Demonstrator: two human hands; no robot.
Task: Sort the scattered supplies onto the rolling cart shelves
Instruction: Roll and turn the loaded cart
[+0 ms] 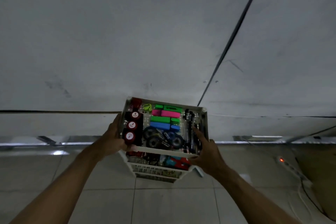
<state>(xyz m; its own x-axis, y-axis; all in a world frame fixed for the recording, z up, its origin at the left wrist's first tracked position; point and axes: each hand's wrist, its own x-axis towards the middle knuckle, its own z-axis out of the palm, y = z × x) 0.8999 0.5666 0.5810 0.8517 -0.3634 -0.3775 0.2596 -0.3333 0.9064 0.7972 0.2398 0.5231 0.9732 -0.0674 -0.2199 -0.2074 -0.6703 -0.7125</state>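
A white rolling cart (pixel 164 151) stands on the tiled floor against a grey wall. Its top shelf holds red round-capped bottles (pixel 132 125) at the left, green, pink and blue highlighters (pixel 166 117) in the middle, dark tape rolls (pixel 161 137) in front and black pens (pixel 190 129) at the right. A lower shelf shows red and teal items (pixel 177 162). My left hand (pixel 113 137) grips the top shelf's left rim. My right hand (pixel 205 149) holds the front right corner, its fingers reaching in among the pens.
A white power strip (pixel 289 166) with a lit orange switch and trailing cables lies on the floor at the right. A metal skirting strip (pixel 54 141) runs along the wall base. Dark seams cross the wall panels.
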